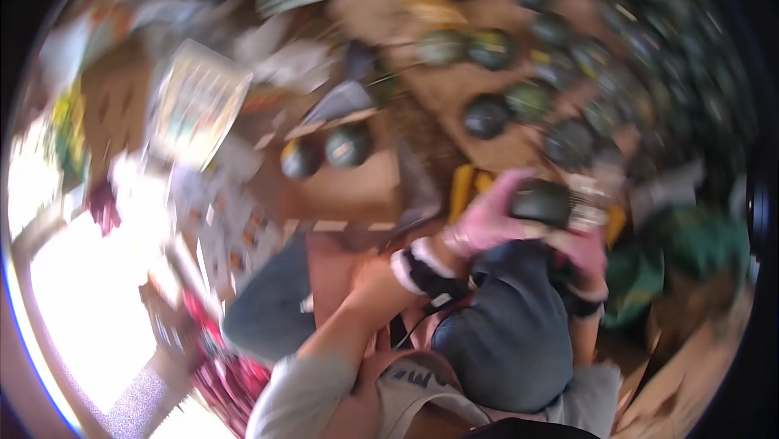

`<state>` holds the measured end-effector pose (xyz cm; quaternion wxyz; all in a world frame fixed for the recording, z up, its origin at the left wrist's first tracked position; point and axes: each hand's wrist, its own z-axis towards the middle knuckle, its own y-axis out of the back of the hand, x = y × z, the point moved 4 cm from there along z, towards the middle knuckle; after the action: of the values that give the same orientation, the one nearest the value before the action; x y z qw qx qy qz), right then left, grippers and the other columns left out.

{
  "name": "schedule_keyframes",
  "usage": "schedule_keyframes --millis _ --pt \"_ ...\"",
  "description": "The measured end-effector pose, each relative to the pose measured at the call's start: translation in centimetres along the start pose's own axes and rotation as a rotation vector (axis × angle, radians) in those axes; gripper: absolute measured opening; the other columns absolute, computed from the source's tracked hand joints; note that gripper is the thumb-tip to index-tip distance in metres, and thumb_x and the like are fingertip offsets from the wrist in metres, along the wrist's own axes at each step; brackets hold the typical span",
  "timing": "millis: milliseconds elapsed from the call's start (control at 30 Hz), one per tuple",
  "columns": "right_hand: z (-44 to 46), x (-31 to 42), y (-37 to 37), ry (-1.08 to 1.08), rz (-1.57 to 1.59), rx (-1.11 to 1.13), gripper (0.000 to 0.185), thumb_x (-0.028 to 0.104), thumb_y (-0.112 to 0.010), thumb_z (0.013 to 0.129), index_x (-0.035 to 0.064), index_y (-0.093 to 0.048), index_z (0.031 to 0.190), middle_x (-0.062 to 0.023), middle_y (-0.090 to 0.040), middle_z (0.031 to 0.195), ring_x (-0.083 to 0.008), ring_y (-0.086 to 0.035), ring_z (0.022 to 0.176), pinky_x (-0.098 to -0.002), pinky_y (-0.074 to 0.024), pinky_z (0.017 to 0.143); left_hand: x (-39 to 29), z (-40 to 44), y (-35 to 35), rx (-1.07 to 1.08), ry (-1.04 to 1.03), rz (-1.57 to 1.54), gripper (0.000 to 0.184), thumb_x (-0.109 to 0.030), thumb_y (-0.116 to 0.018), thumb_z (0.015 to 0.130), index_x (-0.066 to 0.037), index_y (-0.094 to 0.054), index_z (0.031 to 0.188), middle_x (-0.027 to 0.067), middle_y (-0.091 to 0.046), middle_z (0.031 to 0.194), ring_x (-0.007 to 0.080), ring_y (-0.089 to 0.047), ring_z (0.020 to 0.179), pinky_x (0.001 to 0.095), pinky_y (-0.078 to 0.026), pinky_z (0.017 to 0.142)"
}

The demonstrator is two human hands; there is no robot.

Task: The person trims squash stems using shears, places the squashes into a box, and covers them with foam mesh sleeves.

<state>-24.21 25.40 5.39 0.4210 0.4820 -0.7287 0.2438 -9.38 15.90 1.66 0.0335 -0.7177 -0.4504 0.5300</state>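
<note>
Both of my hands wear pink gloves. My left hand is wrapped round the left side of a dark green round fruit, above my right knee. At the fruit's right side is my right hand, with its fingers curled against it and against a small whitish item that is too blurred to name. An open cardboard box stands to the left of my hands, with two dark round fruits inside, each with a small label.
Many dark green fruits fill the upper right; several lie on cardboard. A white tray and crumpled paper are at the left. Yellow pieces stand beside my hands. Green cloth lies at the right.
</note>
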Motion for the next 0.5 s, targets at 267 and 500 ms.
schedule_keyframes --millis 267,500 --pt "4.6 -11.5 6.6 -0.285 0.188 -0.586 0.039 0.018 -0.07 0.066 0.0013 -0.051 0.096 -0.0065 -0.056 0.077 -0.0157 -0.054 0.07 -0.0271 -0.0442 0.06 -2.7 -11.5 19.9 -0.699 -0.092 -0.433 0.062 -0.039 -0.068 0.071 -0.01 -0.051 0.122 0.0114 -0.059 0.113 0.0287 -0.054 0.105 0.0414 -0.046 0.087" --pt "3.5 -17.7 20.9 -0.278 -0.094 -1.248 0.033 0.017 -0.069 0.064 -0.001 -0.055 0.089 -0.0101 -0.061 0.079 -0.0212 -0.057 0.072 -0.0345 -0.0464 0.068 -4.8 -17.0 26.2 -1.109 0.019 0.221 0.054 -0.032 -0.068 0.079 -0.007 -0.049 0.124 0.0099 -0.054 0.119 0.0223 -0.052 0.106 0.0345 -0.046 0.087"
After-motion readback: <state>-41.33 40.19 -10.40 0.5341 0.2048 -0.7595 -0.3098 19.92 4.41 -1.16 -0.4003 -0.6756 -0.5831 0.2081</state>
